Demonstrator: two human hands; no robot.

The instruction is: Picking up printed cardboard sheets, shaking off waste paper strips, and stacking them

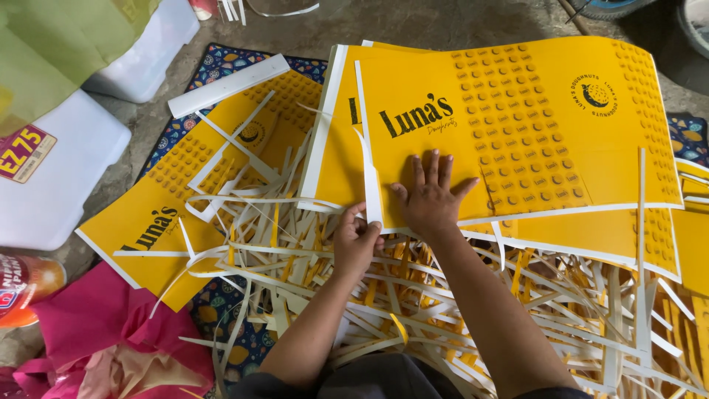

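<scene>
1. Concrete floor (443, 22) across the top of the view, partly covered by a dark patterned mat (214, 66) at 11 o'clock.
2. Top yellow printed sheet (532, 133) from centre toward 2 o'clock, lying flat on a stack of matching sheets, dark lettering and rows of small dots on its face.
3. Heap of cut white and yellow paper strips (310, 258) spread from centre down to 5 o'clock, overlapping the sheet edges.
4. Second yellow sheet (148, 222) at 9 o'clock, tilted, half buried under strips.
5. White plastic box (59, 177) at 9 to 10 o'clock, just beside the mat.
6. Pink cloth (96, 318) bunched at 7 o'clock.
7. Right hand (432, 199) at centre, open flat with fingers spread, palm pressed down on the lower left corner of the top sheet.
8. Left hand (356, 240) just left of it, at 7 o'clock from it, fingers pinched closed around the lower end of a white edge strip (367, 140).
9. That narrow strip running up along the sheet's left edge toward 12 o'clock, partly peeled away.
</scene>
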